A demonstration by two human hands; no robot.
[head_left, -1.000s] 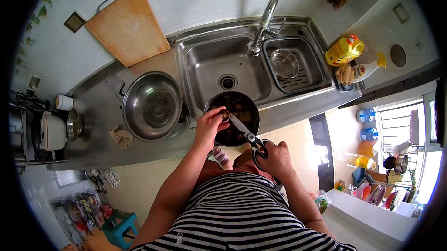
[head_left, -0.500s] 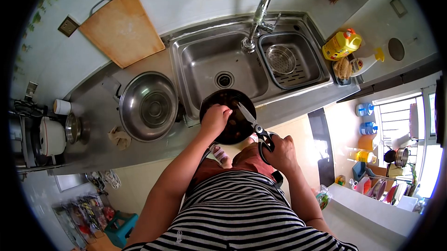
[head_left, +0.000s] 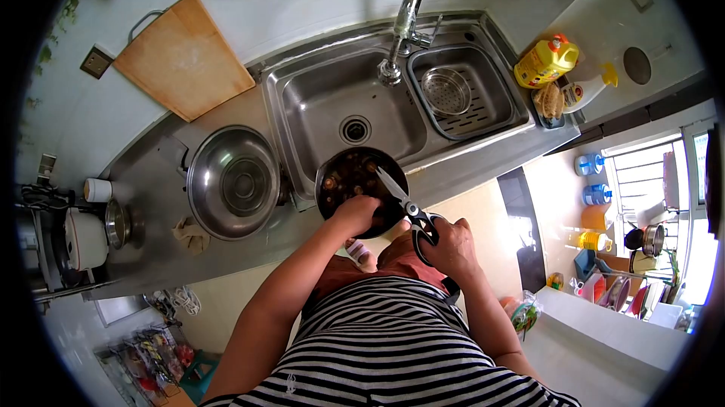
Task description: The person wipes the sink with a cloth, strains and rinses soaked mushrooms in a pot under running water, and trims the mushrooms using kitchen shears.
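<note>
A dark round pot (head_left: pixel 326 209) sits at the front edge of the sink, with several brown pieces in dark liquid inside. My left hand (head_left: pixel 358 214) reaches into its near part, the fingertips pointing down and hidden among the contents. Whether those fingers hold a piece cannot be seen. On the right, my right hand (head_left: pixel 451 247) is closed around the black and white handles of the scissors (head_left: pixel 408 208). Their metal blades are slightly apart and point up and left over the pot's right side.
Behind the pot lies the steel sink (head_left: pixel 302 90) with its faucet (head_left: pixel 408 14) and a strainer (head_left: pixel 445 91) in the right basin. A large steel bowl (head_left: pixel 234 182) and a cloth (head_left: pixel 191 235) are at left. Bottles (head_left: pixel 545 62) stand at right.
My left hand held a small brown piece near the blades, then dropped down into the pot and shifted toward its near side. The scissors moved away slightly, still in my right hand.
</note>
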